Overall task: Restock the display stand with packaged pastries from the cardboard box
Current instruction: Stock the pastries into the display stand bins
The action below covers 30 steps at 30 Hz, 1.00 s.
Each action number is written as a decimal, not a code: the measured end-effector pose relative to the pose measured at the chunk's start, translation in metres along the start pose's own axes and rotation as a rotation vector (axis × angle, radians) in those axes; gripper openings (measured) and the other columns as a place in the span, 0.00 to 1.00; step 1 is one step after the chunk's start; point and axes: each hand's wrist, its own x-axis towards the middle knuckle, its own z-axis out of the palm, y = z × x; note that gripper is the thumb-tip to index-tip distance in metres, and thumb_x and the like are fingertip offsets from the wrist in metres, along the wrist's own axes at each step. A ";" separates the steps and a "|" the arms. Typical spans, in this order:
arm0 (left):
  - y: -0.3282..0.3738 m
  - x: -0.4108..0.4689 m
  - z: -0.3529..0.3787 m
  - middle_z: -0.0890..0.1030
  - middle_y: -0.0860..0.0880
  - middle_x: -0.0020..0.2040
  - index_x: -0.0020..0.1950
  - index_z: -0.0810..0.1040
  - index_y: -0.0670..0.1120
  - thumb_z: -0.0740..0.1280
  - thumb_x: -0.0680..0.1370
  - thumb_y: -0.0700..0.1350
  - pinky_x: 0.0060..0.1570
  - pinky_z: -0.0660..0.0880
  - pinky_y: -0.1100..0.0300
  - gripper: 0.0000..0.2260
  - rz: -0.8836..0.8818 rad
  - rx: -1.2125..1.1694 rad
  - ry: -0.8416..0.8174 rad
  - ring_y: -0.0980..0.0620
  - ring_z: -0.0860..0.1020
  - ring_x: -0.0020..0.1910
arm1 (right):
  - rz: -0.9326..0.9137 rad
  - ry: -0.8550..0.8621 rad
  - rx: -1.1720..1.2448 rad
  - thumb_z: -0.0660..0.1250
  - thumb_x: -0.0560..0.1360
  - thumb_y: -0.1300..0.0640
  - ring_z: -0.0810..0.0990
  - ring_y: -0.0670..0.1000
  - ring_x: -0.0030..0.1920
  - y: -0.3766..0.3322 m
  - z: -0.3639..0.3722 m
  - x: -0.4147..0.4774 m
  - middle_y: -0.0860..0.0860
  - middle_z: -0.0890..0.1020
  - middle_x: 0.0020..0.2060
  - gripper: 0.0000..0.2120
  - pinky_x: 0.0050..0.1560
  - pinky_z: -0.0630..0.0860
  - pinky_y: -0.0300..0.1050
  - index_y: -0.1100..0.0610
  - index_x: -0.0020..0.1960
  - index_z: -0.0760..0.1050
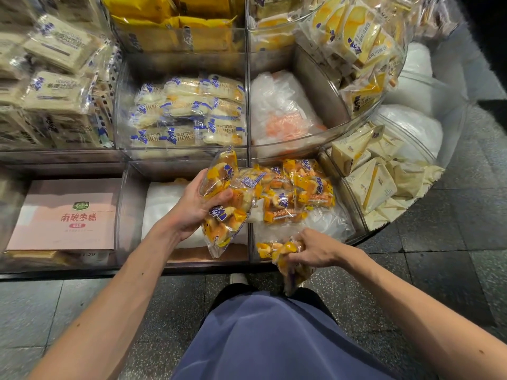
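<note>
My left hand (197,204) grips a bunch of orange-and-clear pastry packets (225,215) over the lower tier of the clear display stand (248,157). My right hand (315,249) grips more of the same packets (290,259), which hang down in front of the stand's front edge. Several matching packets (299,190) lie in the lower compartment between my hands, on crumpled white plastic. The cardboard box is not in view.
A pink carton (68,215) lies in the lower left bin. Upper bins hold white-and-blue bread packets (192,111), beige packets (55,78) and yellow packets (354,37). Triangular cream packets (373,176) fill the right bin. Grey tiled floor (82,311) lies below.
</note>
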 end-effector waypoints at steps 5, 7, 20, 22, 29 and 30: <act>0.005 0.001 0.004 0.84 0.48 0.57 0.65 0.73 0.52 0.85 0.54 0.58 0.49 0.81 0.57 0.43 0.000 -0.003 -0.017 0.48 0.82 0.58 | -0.012 0.227 0.604 0.75 0.70 0.49 0.83 0.55 0.45 0.020 -0.026 -0.030 0.59 0.86 0.47 0.18 0.45 0.78 0.42 0.61 0.52 0.82; 0.005 0.002 0.002 0.84 0.48 0.56 0.64 0.73 0.52 0.85 0.53 0.58 0.47 0.81 0.57 0.43 -0.013 -0.023 -0.012 0.48 0.82 0.57 | -0.037 0.288 0.794 0.77 0.67 0.49 0.84 0.57 0.47 0.027 -0.035 -0.039 0.60 0.86 0.49 0.18 0.46 0.80 0.46 0.59 0.52 0.82; 0.008 0.021 0.041 0.84 0.47 0.58 0.64 0.74 0.52 0.85 0.53 0.58 0.49 0.82 0.55 0.42 -0.018 -0.015 -0.062 0.46 0.82 0.58 | 0.016 0.456 1.043 0.74 0.69 0.51 0.85 0.53 0.41 0.053 -0.055 -0.060 0.53 0.87 0.44 0.19 0.44 0.79 0.50 0.60 0.55 0.79; 0.008 0.020 0.041 0.84 0.48 0.57 0.63 0.75 0.52 0.85 0.53 0.58 0.48 0.81 0.56 0.41 0.005 -0.007 -0.062 0.47 0.82 0.57 | 0.024 0.454 1.110 0.74 0.70 0.51 0.84 0.58 0.41 0.048 -0.055 -0.059 0.57 0.86 0.44 0.22 0.44 0.82 0.51 0.64 0.57 0.78; 0.007 0.022 0.045 0.82 0.45 0.60 0.66 0.74 0.51 0.85 0.54 0.58 0.50 0.81 0.55 0.43 -0.014 0.009 -0.052 0.45 0.81 0.60 | -0.055 0.272 1.454 0.62 0.76 0.49 0.82 0.59 0.43 0.047 -0.069 -0.066 0.63 0.82 0.47 0.25 0.46 0.81 0.52 0.68 0.62 0.73; 0.007 0.022 0.046 0.82 0.45 0.60 0.66 0.74 0.51 0.85 0.54 0.58 0.50 0.81 0.55 0.43 -0.016 0.003 -0.052 0.45 0.81 0.59 | -0.049 0.276 1.439 0.62 0.76 0.44 0.81 0.56 0.39 0.047 -0.069 -0.065 0.63 0.83 0.47 0.26 0.40 0.79 0.47 0.65 0.61 0.74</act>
